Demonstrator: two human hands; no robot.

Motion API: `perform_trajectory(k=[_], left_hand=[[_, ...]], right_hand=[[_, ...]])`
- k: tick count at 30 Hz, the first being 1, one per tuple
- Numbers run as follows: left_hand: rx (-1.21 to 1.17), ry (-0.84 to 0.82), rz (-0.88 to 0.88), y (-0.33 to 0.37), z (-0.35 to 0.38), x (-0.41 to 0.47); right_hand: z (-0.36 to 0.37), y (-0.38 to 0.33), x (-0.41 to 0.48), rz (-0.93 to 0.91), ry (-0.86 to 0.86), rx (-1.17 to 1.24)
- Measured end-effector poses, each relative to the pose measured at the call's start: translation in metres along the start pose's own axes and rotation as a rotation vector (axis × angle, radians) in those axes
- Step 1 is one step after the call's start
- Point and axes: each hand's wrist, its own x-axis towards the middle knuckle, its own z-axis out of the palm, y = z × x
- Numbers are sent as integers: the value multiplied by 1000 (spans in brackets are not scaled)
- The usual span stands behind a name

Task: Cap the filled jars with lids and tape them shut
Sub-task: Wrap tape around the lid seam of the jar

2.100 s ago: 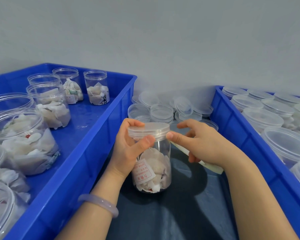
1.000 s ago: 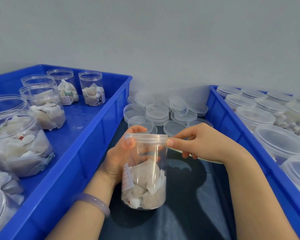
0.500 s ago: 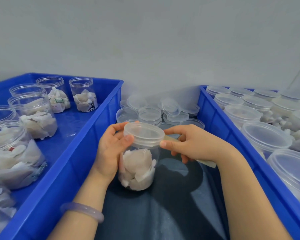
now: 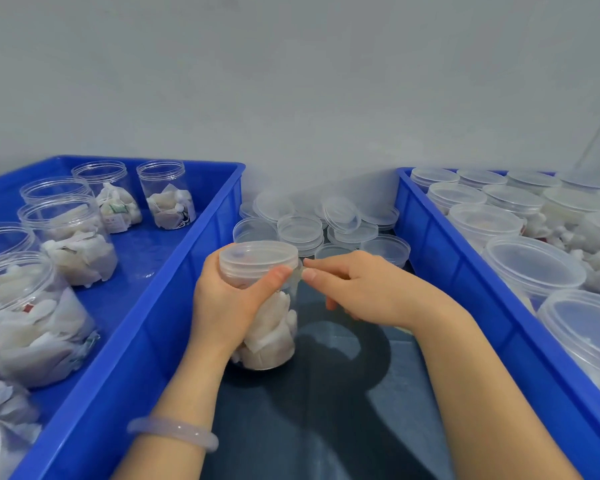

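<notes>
1. Filled jar: centre of frame, upright, long axis vertical, lid seated on top.
2. Left hand: wraps the jar from the left, with the thumb pressed on the lid's right rim.
3. Right hand: just right of the lid, fingers curled, pinching what appears to be clear tape at the rim beside the left thumb.
4. Judgement: the wrap should run around the rim, across the jar's axis, led by the right hand.

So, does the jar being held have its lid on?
On. A translucent round plastic lid covers the mouth of the clear plastic jar gripped in the left hand.
</notes>
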Motion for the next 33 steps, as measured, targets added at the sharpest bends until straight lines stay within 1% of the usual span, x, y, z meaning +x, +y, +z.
perform_trajectory(k=[6,11,16,18,20,24,26,29,30,33], left_hand=[[-195,-153,-53,-7,-4,2],[-247,-256,-48,-10,-5,1],[-285,-411,-108,-9,-9,1],[-314,-444,-120,-9,-8,-1],[-314,-436,-113,-8,-6,-2],[-262,-292,-16,-8,-5,-2],[-249,-282,12,-8,-6,-2],[-126,-269,54,-4,1,-6],[-100,-237,49,-4,5,-7],[-101,-150,23,-8,8,-6]], right_hand=[[-2,7,5,14,87,34],[-2,11,5,8,91,68],[-3,6,4,-15,70,17],[-4,6,2,-10,71,20],[-5,6,1,8,78,27],[-6,8,-1,62,78,26],[-5,7,-2,70,85,-28],[-1,1,-3,45,144,-102],[0,-1,-3,36,153,-115],[-4,-1,-5,6,83,-66]])
